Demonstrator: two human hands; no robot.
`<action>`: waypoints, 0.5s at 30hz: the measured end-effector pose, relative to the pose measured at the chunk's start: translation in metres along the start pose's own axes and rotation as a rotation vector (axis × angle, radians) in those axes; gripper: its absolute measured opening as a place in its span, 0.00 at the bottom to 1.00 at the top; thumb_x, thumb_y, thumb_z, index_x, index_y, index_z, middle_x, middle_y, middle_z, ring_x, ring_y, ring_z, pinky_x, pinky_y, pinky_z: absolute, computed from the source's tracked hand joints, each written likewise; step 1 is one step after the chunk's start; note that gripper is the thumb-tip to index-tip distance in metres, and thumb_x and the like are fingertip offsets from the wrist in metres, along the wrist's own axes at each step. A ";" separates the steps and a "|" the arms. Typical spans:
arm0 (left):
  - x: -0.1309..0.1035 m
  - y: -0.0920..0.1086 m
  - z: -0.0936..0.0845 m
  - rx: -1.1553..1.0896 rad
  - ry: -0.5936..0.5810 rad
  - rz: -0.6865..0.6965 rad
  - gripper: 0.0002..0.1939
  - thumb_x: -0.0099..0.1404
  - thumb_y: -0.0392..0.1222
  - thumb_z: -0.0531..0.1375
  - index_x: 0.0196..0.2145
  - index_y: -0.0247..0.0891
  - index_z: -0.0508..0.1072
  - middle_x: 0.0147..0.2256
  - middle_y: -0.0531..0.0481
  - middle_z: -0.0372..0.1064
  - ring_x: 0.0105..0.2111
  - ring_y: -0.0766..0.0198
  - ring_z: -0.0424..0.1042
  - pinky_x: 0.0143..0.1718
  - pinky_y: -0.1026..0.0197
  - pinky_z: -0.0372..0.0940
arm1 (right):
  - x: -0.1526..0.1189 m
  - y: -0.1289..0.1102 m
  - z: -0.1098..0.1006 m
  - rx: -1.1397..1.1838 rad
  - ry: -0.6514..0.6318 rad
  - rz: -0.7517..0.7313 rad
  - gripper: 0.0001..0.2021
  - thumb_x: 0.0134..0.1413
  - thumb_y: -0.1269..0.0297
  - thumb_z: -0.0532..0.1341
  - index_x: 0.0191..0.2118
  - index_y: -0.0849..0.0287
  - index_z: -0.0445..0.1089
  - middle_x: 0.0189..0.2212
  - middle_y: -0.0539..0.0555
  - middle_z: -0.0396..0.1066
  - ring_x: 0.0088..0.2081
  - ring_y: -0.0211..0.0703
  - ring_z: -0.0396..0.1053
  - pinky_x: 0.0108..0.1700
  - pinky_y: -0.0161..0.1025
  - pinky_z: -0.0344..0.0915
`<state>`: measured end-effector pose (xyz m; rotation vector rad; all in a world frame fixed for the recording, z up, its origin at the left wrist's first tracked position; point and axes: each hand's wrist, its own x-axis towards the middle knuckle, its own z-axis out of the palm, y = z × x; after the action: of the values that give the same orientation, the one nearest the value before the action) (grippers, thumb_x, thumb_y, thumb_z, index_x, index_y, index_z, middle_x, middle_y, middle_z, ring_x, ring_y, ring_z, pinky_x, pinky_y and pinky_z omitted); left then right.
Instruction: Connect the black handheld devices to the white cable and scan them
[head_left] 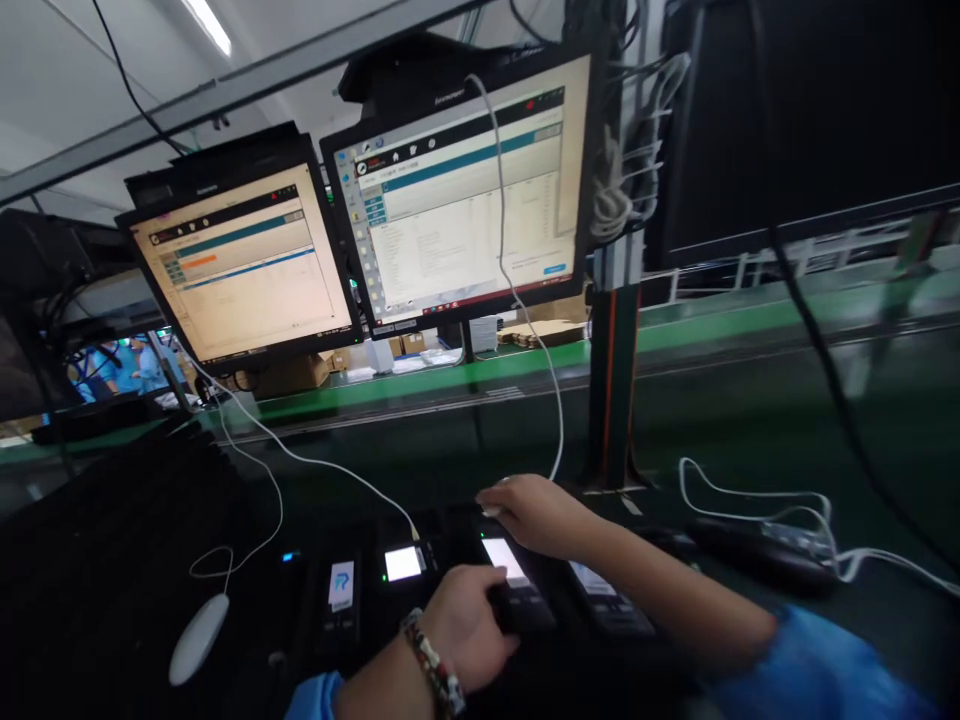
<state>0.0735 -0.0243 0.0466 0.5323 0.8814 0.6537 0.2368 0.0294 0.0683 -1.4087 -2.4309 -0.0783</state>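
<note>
My left hand (466, 622), with a bracelet at the wrist, is closed round the side of a dark handheld terminal (529, 607) whose screen glows white. At the top end of that terminal my right hand (536, 512) is closed in a pinch on a white cable (559, 425) that hangs down from the right monitor. The cable's tip is mostly hidden by the fingers, so I cannot tell whether it is plugged in. Partly under my right forearm lies another lit terminal (611, 605). Left of my hands are a terminal with a cable at its top (405, 563) and one showing a logo (342, 590).
Two monitors (247, 265) (480, 200) hang over the bench. A white mouse (199, 638) lies at the left. On the right are a dark elongated object (761, 553) and loose white cables (757, 492). A dark post (613, 390) stands behind my right arm.
</note>
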 end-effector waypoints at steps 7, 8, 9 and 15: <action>-0.032 0.005 -0.056 -0.249 0.244 0.121 0.20 0.60 0.39 0.55 0.48 0.28 0.62 0.50 0.37 0.61 0.46 0.54 0.64 0.43 0.58 0.62 | 0.044 -0.032 0.045 0.014 -0.127 -0.239 0.15 0.48 0.79 0.57 0.36 0.55 0.76 0.38 0.55 0.70 0.40 0.46 0.67 0.43 0.38 0.61; -0.028 0.003 -0.061 -0.293 0.277 0.146 0.20 0.60 0.40 0.54 0.49 0.28 0.62 0.49 0.36 0.61 0.46 0.54 0.64 0.42 0.58 0.62 | 0.051 -0.035 0.051 0.005 -0.127 -0.259 0.15 0.48 0.78 0.57 0.37 0.55 0.76 0.39 0.56 0.69 0.42 0.47 0.66 0.44 0.40 0.61; -0.024 0.002 -0.065 -0.339 0.292 0.168 0.20 0.61 0.41 0.53 0.48 0.27 0.62 0.47 0.35 0.62 0.45 0.53 0.65 0.41 0.59 0.63 | 0.058 -0.038 0.055 -0.002 -0.125 -0.275 0.15 0.48 0.78 0.58 0.37 0.54 0.76 0.41 0.56 0.69 0.43 0.48 0.65 0.44 0.41 0.61; 0.002 0.002 -0.068 -0.537 0.407 0.213 0.11 0.61 0.39 0.54 0.40 0.30 0.64 0.29 0.44 0.65 0.29 0.61 0.67 0.28 0.66 0.59 | 0.087 -0.049 0.075 -0.044 -0.170 -0.308 0.14 0.52 0.76 0.55 0.35 0.54 0.77 0.41 0.59 0.66 0.40 0.50 0.68 0.41 0.43 0.63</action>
<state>0.0169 -0.0110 0.0107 0.0019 0.9835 1.1762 0.1363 0.0932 0.0296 -1.0860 -2.7866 -0.0875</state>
